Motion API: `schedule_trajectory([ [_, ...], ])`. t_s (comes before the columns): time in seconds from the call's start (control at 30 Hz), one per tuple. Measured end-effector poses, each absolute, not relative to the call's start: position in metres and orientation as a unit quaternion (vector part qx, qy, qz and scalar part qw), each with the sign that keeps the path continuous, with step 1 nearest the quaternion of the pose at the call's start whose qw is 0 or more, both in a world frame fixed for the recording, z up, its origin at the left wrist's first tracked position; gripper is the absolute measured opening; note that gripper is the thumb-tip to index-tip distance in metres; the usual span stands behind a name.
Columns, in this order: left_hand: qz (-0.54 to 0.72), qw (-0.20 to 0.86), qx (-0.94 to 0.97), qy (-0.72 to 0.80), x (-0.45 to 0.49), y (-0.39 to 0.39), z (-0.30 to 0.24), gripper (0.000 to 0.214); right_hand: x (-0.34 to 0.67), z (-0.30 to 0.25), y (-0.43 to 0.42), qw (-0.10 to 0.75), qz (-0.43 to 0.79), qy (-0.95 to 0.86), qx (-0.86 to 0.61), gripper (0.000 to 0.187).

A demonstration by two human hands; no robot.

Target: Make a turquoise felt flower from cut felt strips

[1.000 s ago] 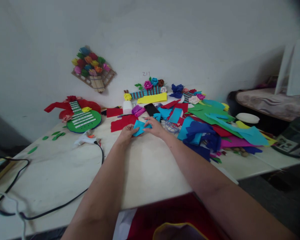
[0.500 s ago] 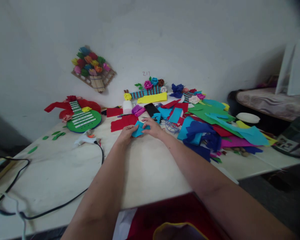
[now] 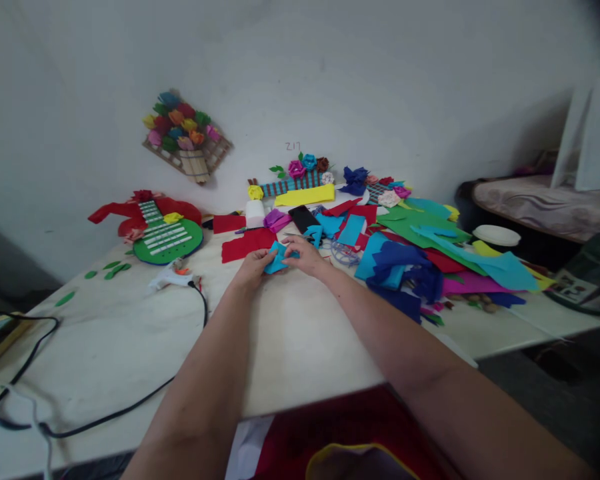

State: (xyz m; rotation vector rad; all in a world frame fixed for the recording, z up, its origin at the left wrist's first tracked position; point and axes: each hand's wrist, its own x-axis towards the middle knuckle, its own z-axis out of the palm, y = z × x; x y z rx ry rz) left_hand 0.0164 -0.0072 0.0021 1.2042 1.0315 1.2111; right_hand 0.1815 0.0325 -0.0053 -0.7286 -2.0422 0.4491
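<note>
A small piece of light blue crepe paper (image 3: 276, 261) is held between my two hands, low over the table's middle. My left hand (image 3: 256, 267) pinches its left side with thumb and fingers. At its right edge my right hand (image 3: 304, 257) grips with bent fingers, partly hiding the paper. Red paper sheets (image 3: 247, 245) lie just beyond my left hand. Past my right hand are light blue scraps (image 3: 314, 233), a dark phone (image 3: 303, 219) and a coil of thin clear tubing or wire (image 3: 344, 253).
At left lie a white glue gun (image 3: 173, 277) with a black cord (image 3: 130, 408), green paper leaves (image 3: 117, 270) and a green-and-red flower decoration (image 3: 167, 237). Coloured paper (image 3: 420, 227) is heaped at right, near a dark jar (image 3: 593, 277). Against the wall stands a striped flower piece (image 3: 293, 185).
Almost nothing differs. The blue paper between my fingers has shifted very slightly, and both hands keep their hold at the same place.
</note>
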Motion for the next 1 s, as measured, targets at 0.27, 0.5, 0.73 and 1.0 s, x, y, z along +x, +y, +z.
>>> schedule_trajectory([
  [0.27,0.521,0.558,0.508,0.399,0.0169,-0.0087,0.0032,0.034,0.1799,-0.0076,0.0349,0.458,0.206,-0.816,-0.287,0.011],
  [0.5,0.522,0.547,0.510,0.410,0.0156,-0.0047,0.0002,0.035,0.1795,-0.0084,0.0327,0.457,0.213,-0.819,-0.274,0.010],
  [0.73,0.518,0.507,0.539,0.429,0.0139,-0.0016,-0.0042,0.036,0.1777,-0.0120,0.0336,0.464,0.239,-0.806,-0.278,0.012],
  [1.0,0.483,0.419,0.608,0.470,0.0203,0.0010,-0.0023,0.041,0.1789,-0.0145,0.0380,0.452,0.192,-0.816,-0.304,0.011],
])
